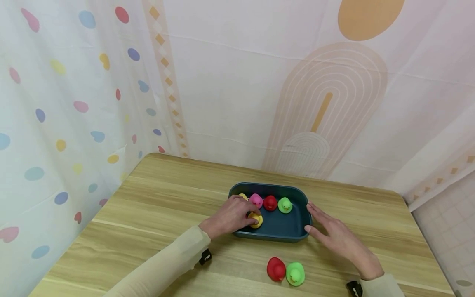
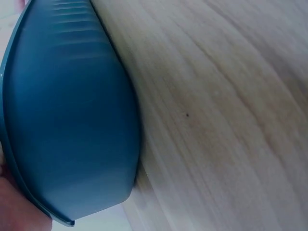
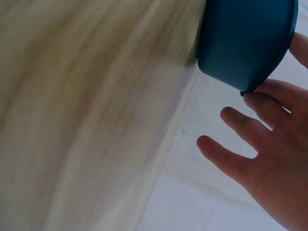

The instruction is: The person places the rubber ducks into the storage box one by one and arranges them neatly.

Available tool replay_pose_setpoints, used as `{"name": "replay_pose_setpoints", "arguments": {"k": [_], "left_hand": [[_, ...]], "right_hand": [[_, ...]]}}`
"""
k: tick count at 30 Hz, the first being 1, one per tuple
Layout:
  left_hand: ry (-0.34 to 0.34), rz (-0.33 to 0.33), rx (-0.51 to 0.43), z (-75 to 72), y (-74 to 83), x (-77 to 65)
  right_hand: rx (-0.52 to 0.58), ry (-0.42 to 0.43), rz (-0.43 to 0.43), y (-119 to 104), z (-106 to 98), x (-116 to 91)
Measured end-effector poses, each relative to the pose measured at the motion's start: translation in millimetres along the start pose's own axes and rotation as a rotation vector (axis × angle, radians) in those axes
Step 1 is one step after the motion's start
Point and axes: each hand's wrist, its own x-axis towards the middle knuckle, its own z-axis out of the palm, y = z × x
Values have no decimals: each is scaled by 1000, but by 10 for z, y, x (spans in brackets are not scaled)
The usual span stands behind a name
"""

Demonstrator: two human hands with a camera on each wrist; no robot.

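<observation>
A dark blue bin point(image 1: 285, 231) stands on the table with toy ducks inside. My left hand point(image 1: 231, 215) reaches over its left end and pinches a yellow duck point(image 1: 256, 221) low in the front left part. Along the bin's back wall sit a pink duck point(image 1: 256, 200), a red duck point(image 1: 270, 203) and a green duck point(image 1: 285, 205), plus another yellow duck point(image 1: 243, 196) partly hidden by the hand. My right hand point(image 1: 335, 233) touches the bin's right rim with extended fingers; in the right wrist view its fingers point(image 3: 269, 103) spread beside the rim.
On the table point(image 1: 167, 198) in front of the bin, a second red duck point(image 1: 276, 269) and a second green duck point(image 1: 295, 274) lie side by side. A patterned curtain point(image 1: 230, 103) hangs behind the table and along its left side.
</observation>
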Motion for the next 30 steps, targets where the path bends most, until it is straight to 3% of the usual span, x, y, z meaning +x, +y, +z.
{"name": "replay_pose_setpoints", "arguments": {"k": [7, 13, 18, 22, 30], "left_hand": [[41, 15, -73, -12, -34, -30], [178, 29, -195, -39, -121, -182], [264, -26, -225, -77, -186, -380], [251, -76, -189, -88, -226, -519], [52, -172, -115, -94, -257, -681]], "right_hand": [[1, -16, 17, 6, 12, 13], [1, -15, 14, 16, 15, 15], [-2, -9, 7, 18, 12, 17], [-4, -11, 7, 23, 15, 16], [-1, -12, 5, 17, 7, 18]]}}
